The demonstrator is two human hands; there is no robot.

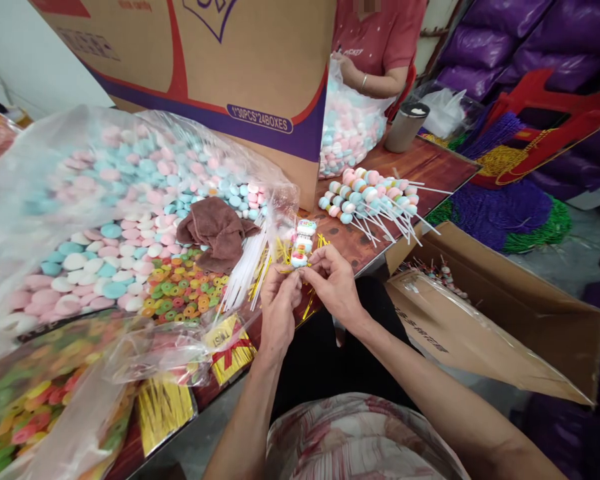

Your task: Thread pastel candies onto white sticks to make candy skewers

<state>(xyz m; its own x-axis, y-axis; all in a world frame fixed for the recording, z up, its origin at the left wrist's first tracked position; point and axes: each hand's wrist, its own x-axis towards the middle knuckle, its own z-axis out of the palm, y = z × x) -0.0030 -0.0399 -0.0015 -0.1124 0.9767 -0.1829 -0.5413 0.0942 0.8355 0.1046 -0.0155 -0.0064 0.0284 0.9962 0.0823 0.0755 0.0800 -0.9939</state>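
A marshmallow skewer point(303, 244) in a clear printed wrapper stands upright between my hands, at the table's edge. My left hand point(281, 293) is closed around its lower end, thumb against the bottom of the wrapper. Fingers of my right hand point(334, 277) pinch at the same spot from the other side, on a thin strand that looks like a gold twist tie, mostly hidden by the fingertips. Loose gold twist ties point(307, 303) and white sticks point(245, 270) lie beside my hands. The stick below the candy is covered by my fingers.
Marshmallows point(100, 257) spill from a large plastic bag at left, by gummy rings point(187, 287) and a brown cloth point(214, 230). Finished skewers point(373, 193) lie piled at right. A big carton point(215, 67) stands behind; an open carton point(505, 333) sits lower right. A co-worker point(380, 40) sits opposite.
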